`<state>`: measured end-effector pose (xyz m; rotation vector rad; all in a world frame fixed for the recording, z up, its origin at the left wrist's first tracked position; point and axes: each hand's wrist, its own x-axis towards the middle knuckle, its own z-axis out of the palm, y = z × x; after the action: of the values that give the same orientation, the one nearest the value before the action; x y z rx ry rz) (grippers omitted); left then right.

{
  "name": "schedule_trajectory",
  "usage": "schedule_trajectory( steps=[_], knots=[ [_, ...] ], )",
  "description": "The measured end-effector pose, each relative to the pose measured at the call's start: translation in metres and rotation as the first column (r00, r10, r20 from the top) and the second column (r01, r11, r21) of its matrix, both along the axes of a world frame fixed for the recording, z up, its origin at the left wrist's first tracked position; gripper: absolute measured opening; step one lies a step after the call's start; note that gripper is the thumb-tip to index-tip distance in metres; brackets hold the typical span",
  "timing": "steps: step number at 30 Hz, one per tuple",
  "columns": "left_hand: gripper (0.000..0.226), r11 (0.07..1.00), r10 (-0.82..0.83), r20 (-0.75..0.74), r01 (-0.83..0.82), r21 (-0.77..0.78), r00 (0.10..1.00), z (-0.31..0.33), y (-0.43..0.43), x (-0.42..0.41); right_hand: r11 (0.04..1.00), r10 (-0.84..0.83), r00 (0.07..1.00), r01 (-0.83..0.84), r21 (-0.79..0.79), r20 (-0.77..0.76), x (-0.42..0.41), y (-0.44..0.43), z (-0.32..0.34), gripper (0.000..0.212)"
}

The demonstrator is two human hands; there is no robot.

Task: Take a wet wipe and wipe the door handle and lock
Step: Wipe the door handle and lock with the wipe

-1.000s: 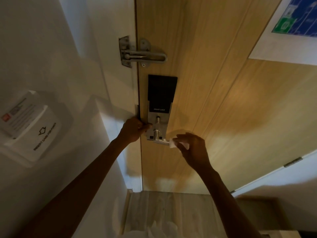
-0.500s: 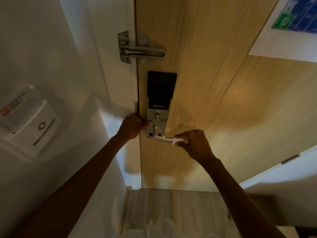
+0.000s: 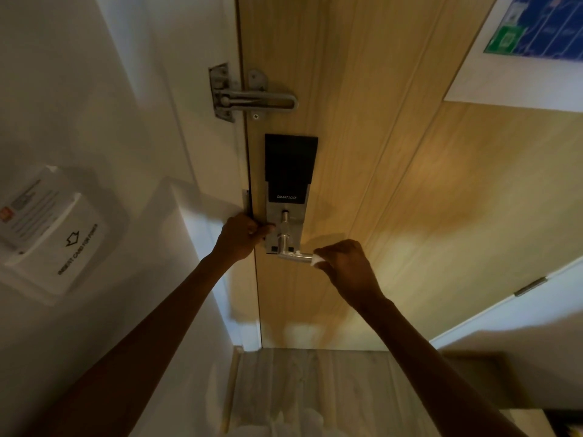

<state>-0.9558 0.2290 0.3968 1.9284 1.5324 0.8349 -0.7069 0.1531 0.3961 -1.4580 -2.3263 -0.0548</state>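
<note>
Wooden door (image 3: 394, 184) ahead: my left hand (image 3: 241, 236) grips its edge beside the lock (image 3: 288, 190); my right hand (image 3: 350, 268) pinches a wipe (image 3: 316, 259) against the handle (image 3: 295, 256) tip.

Both my arms reach up from the bottom corners of the frame toward its centre. My left hand (image 3: 241, 236) sits curled, fingers folded and thumb pointing right. My right hand (image 3: 348, 268), slightly lower and to the right, is closed with fingertips pinched together, knuckles facing me.
</note>
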Motion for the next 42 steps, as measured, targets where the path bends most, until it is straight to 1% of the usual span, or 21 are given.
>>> schedule_trajectory(
  steps=[2,4,7,9,12,13,14,16,18,21,22,25,28,29,31,35,37,39,42],
  knots=[
    [0.04,1.0,0.011,0.017,-0.01,-0.007,1.0,-0.002,0.001,0.001,1.0,0.015,0.999,-0.016,0.009,0.044,-0.012,0.0,-0.001,0.018],
    [0.039,1.0,0.013,0.027,-0.012,-0.02,1.0,-0.004,0.001,0.001,0.999,0.038,0.997,-0.039,0.007,0.068,-0.007,0.002,0.0,0.019],
    [0.038,1.0,0.005,0.034,-0.005,-0.018,0.999,-0.003,0.001,0.001,0.995,0.067,0.997,-0.069,-0.078,-0.023,0.02,0.002,0.006,0.012],
    [0.039,1.0,-0.002,0.033,0.002,-0.002,0.999,-0.001,0.0,0.001,0.987,0.064,0.995,-0.074,-0.145,-0.076,0.033,0.004,0.011,0.017],
    [0.037,1.0,-0.017,0.032,0.016,0.012,0.999,-0.003,0.0,0.001,0.986,0.037,0.993,-0.054,-0.156,-0.113,0.038,0.003,0.013,0.021],
    [0.038,1.0,-0.01,0.028,0.01,0.009,1.0,-0.003,0.0,0.002,0.989,0.009,0.988,-0.032,-0.147,-0.157,0.038,0.002,0.011,0.023],
    [0.039,1.0,-0.002,0.021,0.002,0.003,1.0,-0.003,0.0,0.002,0.989,-0.038,0.971,0.004,-0.145,-0.234,0.037,-0.001,0.01,0.023],
    [0.042,1.0,0.004,0.015,-0.004,0.005,1.0,-0.003,0.001,0.001,0.982,-0.168,0.9,0.114,-0.154,-0.403,0.032,-0.007,0.008,0.013],
    [0.041,1.0,-0.004,0.021,0.003,0.02,1.0,-0.004,0.001,0.001,0.962,-0.27,0.817,0.208,-0.176,-0.509,0.025,-0.013,0.006,0.008],
    [0.042,1.0,0.005,0.019,-0.005,0.018,1.0,-0.004,0.0,0.002,0.93,-0.366,0.732,0.311,-0.196,-0.575,0.012,-0.023,0.003,0.007],
    [0.042,1.0,0.007,0.014,-0.007,0.01,1.0,-0.005,0.0,0.002,0.922,-0.383,0.717,0.331,-0.198,-0.583,0.009,-0.026,0.003,0.007],
    [0.045,1.0,-0.004,-0.001,0.004,0.001,1.0,-0.004,0.001,0.002,0.925,-0.37,0.711,0.34,-0.169,-0.597,0.01,-0.035,0.008,0.013],
    [0.044,0.999,-0.016,-0.002,0.016,-0.029,1.0,0.001,0.002,-0.001,0.918,-0.363,0.648,0.371,-0.139,-0.669,0.013,-0.03,0.019,0.016],
    [0.043,0.998,-0.03,0.018,0.031,-0.055,0.999,0.001,0.003,-0.003,0.913,-0.362,0.637,0.389,-0.122,-0.681,0.011,-0.026,0.021,0.018],
    [0.04,0.99,-0.059,0.107,0.072,-0.123,0.992,-0.001,0.005,-0.007,0.914,-0.352,0.625,0.39,-0.112,-0.697,0.0,-0.017,0.025,0.021],
    [0.052,0.962,-0.074,0.29,0.145,-0.232,0.954,0.002,0.005,-0.011,0.942,-0.302,0.635,0.311,-0.122,-0.711,-0.041,-0.008,0.022,0.025],
    [0.044,0.939,-0.092,0.358,0.2,-0.278,0.929,0.006,0.002,-0.011,0.955,-0.274,0.652,0.268,-0.124,-0.707,-0.059,-0.006,0.014,0.025],
    [0.036,0.931,-0.099,0.382,0.221,-0.29,0.919,0.008,0.0,-0.012,0.964,-0.25,0.67,0.24,-0.114,-0.699,-0.072,-0.005,0.005,0.022],
    [0.035,0.937,-0.085,0.373,0.202,-0.286,0.924,0.01,-0.002,-0.011,0.971,-0.234,0.678,0.201,-0.131,-0.697,-0.085,-0.006,-0.001,0.017]
  ],
)
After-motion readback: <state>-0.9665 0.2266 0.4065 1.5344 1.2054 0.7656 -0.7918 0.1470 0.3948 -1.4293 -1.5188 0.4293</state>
